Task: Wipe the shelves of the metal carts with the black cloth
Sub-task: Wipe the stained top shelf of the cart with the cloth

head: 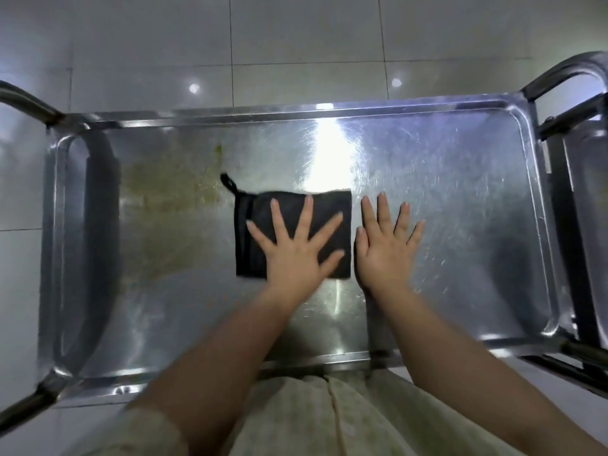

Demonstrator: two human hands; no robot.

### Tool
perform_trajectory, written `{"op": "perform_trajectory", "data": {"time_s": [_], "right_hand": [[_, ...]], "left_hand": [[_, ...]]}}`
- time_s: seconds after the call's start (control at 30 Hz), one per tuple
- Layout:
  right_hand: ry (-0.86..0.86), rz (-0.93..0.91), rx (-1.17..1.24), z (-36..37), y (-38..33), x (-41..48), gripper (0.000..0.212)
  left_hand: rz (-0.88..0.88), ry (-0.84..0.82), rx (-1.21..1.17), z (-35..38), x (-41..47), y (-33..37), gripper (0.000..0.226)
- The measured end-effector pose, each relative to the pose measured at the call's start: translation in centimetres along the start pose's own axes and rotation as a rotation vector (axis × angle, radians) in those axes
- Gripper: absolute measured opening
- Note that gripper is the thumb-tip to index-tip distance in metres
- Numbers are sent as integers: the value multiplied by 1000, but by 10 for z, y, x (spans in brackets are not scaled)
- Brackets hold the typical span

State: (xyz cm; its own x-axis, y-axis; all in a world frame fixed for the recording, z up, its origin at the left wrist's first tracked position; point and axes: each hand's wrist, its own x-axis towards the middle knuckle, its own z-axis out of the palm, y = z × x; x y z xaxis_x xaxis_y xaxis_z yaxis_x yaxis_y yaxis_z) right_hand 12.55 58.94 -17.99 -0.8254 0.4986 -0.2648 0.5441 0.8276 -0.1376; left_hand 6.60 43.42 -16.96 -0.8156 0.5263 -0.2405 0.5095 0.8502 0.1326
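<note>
Left hand (292, 251) spread flat, pressing the cloth (255, 207); right hand (385, 248) flat on the shelf (460, 192). Mid-wipe, I reckon; next I'd push across the stain (171, 205)

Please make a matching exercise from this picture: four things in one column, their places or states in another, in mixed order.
1 left hand
2 right hand
3 brownish stain
4 hanging loop

A flat on the bare shelf, right of the black cloth
B over the shelf's left part
C flat on the black cloth, fingers spread
D at the black cloth's far left corner

Pairs: 1-C, 2-A, 3-B, 4-D
</note>
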Motion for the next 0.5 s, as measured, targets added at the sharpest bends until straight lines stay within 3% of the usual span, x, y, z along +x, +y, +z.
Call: {"op": "perform_trajectory", "data": {"time_s": [0.13, 0.23, 0.37, 0.5], "right_hand": [[-12, 1, -8, -2, -1, 0, 57], [-2, 5, -15, -2, -2, 0, 57], [-6, -5, -16, -1, 1, 0, 56], [-3, -16, -1, 0, 3, -1, 54]], "left_hand": [[-101, -70, -2, -37, 115, -7, 66], [-97, -118, 35, -47, 147, -9, 67], [-23, -77, 49, -35, 105, -16, 65], [-9, -17, -2, -3, 0, -18, 65]]}}
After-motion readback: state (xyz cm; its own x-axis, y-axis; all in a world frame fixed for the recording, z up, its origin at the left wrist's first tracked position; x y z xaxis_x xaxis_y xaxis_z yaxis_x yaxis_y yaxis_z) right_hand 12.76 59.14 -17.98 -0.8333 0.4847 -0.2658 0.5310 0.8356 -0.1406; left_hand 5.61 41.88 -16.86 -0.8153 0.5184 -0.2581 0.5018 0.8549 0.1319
